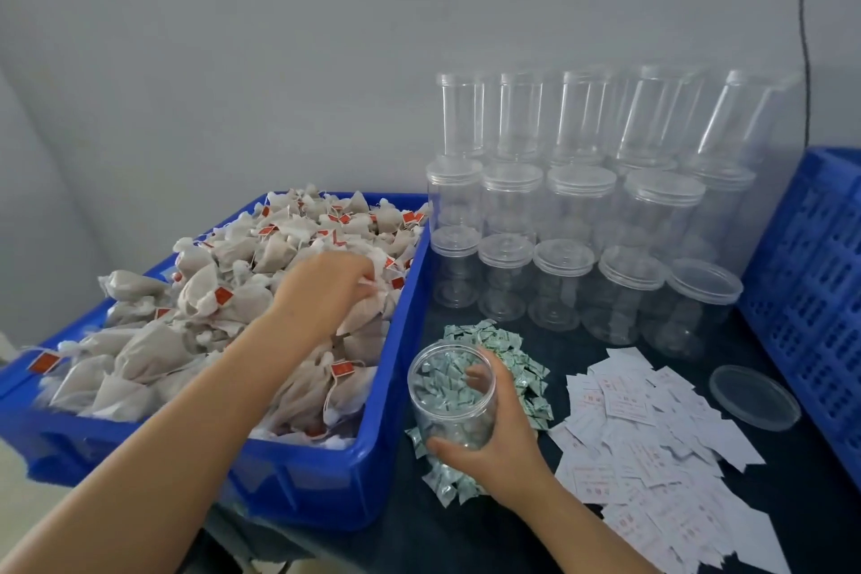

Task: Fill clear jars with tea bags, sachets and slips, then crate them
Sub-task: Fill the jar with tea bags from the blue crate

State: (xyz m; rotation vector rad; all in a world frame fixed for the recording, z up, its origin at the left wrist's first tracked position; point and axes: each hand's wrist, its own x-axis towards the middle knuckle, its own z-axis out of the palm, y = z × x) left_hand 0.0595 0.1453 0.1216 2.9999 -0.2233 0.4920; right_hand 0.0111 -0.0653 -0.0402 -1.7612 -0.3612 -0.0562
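My right hand (pixel 496 447) grips an open clear jar (pixel 449 387), tilted toward me above a heap of green-and-white sachets (pixel 512 359). My left hand (pixel 326 284) reaches into a blue tub (pixel 326 485) heaped with beige tea bags (pixel 186 331) bearing red tags, and its fingers pinch a tea bag (pixel 368 312) near the tub's right side. White printed slips (pixel 652 447) lie scattered to the right of the jar. The jar's clear lid (pixel 755 396) lies flat on the dark table.
Stacked rows of lidded clear jars (pixel 573 219) stand against the grey wall at the back. A blue perforated crate (pixel 810 294) stands at the right edge. The dark tabletop (pixel 419 545) shows between tub and slips.
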